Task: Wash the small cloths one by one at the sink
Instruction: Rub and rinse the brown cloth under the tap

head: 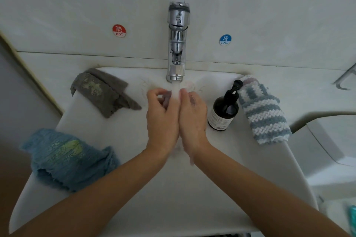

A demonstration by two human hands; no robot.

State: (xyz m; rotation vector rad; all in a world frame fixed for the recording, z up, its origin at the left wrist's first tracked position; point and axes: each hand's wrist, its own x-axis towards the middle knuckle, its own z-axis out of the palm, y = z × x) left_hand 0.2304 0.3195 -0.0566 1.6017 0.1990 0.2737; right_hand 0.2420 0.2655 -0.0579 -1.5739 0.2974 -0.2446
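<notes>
My left hand [161,119] and my right hand [192,117] are pressed side by side over the white sink [86,121], under the running water [175,88] from the chrome tap [177,44]. A small grey-purple cloth [167,97] shows between my left hand's curled fingers, and a dark bit of it shows at my right hand; most of it is hidden. Three other cloths lie on the sink's rim: a brown-grey one [104,92] at the back left, a blue one with a yellow-green stain [65,158] at the front left, and a blue-and-white striped one [264,111] at the right.
A dark pump bottle [224,111] stands on the rim just right of my right hand. Red HOT [119,30] and blue COLD [225,39] stickers flank the tap on the wall. A second white fixture [327,140] sits at the far right.
</notes>
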